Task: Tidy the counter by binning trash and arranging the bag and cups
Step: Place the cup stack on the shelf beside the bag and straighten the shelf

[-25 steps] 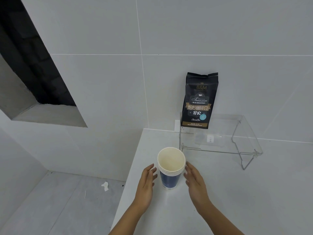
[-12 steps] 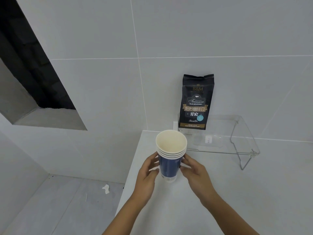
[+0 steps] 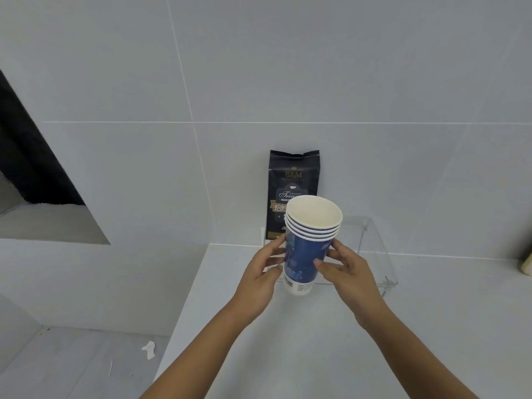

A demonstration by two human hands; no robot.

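A stack of blue paper cups (image 3: 306, 249) with white rims is held in the air above the white counter (image 3: 316, 335), tilted a little to the right. My left hand (image 3: 260, 276) grips its left side and my right hand (image 3: 345, 272) grips its right side. Behind the cups a black coffee bag (image 3: 293, 180) stands upright on a clear acrylic stand (image 3: 374, 254) against the wall; the cups hide the bag's lower right part.
The counter's left edge drops to a grey floor with a scrap of white paper (image 3: 149, 349) and a thin stick (image 3: 110, 368). A pale object (image 3: 526, 264) shows at the right edge. A dark wall opening (image 3: 28, 162) lies at the left.
Both hands closed on the cup stack and lifted it off the counter, moving it up and toward the stand. The view has shifted closer.
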